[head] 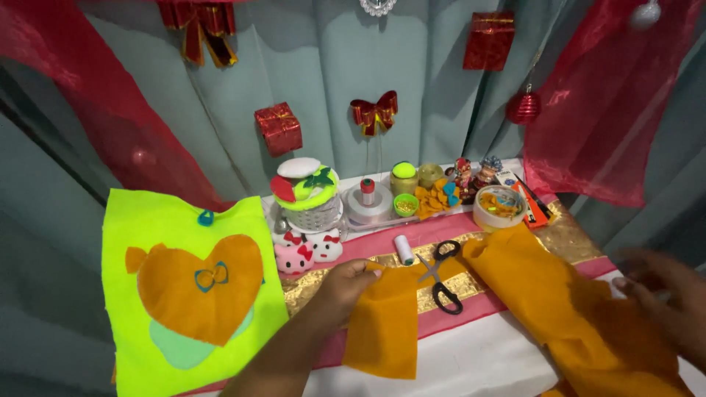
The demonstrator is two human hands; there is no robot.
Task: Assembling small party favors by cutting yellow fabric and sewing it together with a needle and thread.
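My left hand (344,288) pinches the top edge of a small rectangular piece of orange felt (384,323), which hangs down over the table front. My right hand (665,294), blurred at the right edge, hovers with fingers spread just above a long strip of orange felt (559,301) lying across the table. I cannot tell if it touches the felt. Black-handled scissors (443,276) lie between the two orange pieces, closed. A white thread spool (404,249) lies just behind the scissors.
A neon-yellow felt panel (147,220) with an orange heart hangs at the left. At the table's back stand a white basket (312,213), plush cats (305,250), a ribbon roll (368,202), jars, felt scraps and a tape roll (498,208). Red gift ornaments hang on the grey curtain.
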